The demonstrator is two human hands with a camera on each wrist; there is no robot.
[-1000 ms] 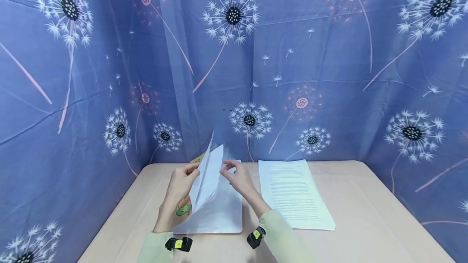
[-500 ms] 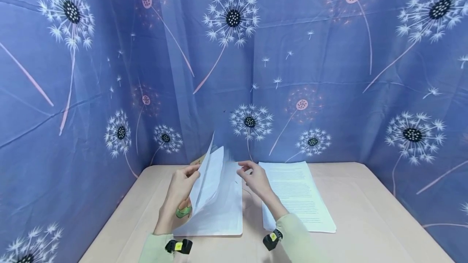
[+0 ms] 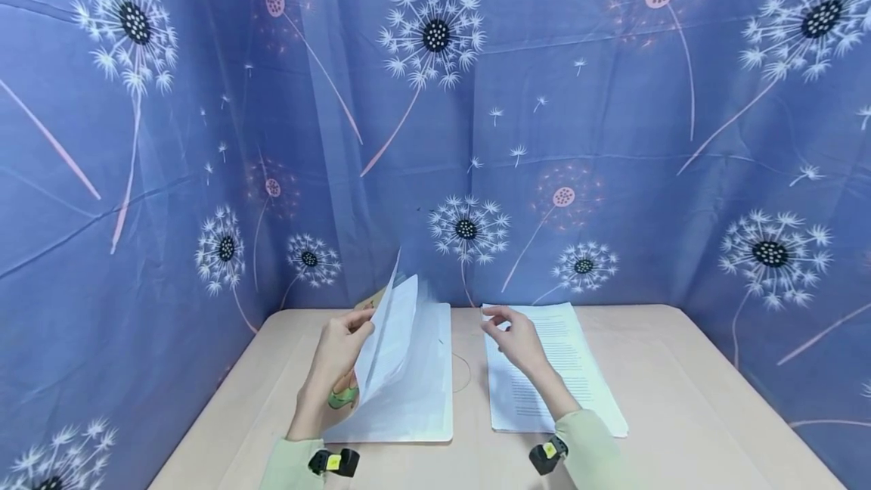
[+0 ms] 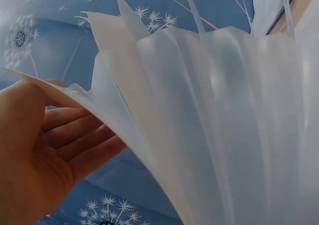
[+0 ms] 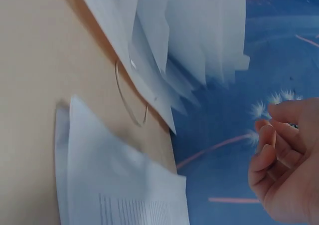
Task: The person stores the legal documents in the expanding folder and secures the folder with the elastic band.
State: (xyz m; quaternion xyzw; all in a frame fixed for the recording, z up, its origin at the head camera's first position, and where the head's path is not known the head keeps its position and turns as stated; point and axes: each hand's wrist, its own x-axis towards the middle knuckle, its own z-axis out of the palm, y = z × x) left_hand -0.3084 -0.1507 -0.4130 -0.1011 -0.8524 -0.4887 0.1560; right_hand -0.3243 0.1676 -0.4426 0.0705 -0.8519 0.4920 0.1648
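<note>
A display book (image 3: 425, 407) with clear plastic pockets (image 4: 224, 110) stands part open on the table's left half. My left hand (image 3: 340, 342) grips its raised cover and several leaves, thumb on the inner side and fingers behind the cover. In the left wrist view the pockets fan out beside that hand (image 4: 60, 150). My right hand (image 3: 520, 342) hovers over the far left corner of a stack of printed paper (image 3: 588, 392). Its fingers are loosely curled, and the right wrist view shows nothing between the fingertips of that hand (image 5: 286, 160).
A thin elastic loop (image 5: 124, 103) sticks out from the book's right edge onto the beige table (image 3: 680, 414). A blue dandelion-print curtain (image 3: 612, 134) hangs behind the table and along its sides. Both wrists wear black straps (image 3: 335, 462).
My right hand has left the book's leaves and travelled right to the printed stack. My left hand has stayed on the raised cover. The elastic loop now shows more fully.
</note>
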